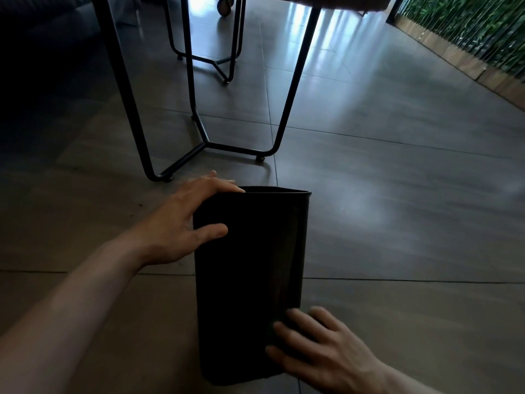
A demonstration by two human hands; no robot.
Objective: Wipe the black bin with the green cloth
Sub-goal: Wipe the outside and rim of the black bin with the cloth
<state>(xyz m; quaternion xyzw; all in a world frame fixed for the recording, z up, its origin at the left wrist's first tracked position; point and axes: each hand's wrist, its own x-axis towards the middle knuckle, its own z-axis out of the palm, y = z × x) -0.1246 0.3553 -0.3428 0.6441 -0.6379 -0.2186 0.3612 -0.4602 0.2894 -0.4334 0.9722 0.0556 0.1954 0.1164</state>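
Note:
The black bin lies on its side on the grey tiled floor, its open mouth facing away from me. My left hand grips the bin near the rim, with the fingers over the far left edge and the thumb on the upper side. My right hand presses with spread, fairly straight fingers on the bin's upper side near its base. A dark greenish edge that looks like the green cloth peeks out under those fingertips. The rest of the cloth is hidden by the hand.
A black metal table frame stands just beyond the bin, with a second frame behind it. A wall of green plants on a wooden base runs along the right. A castor wheel shows at the top.

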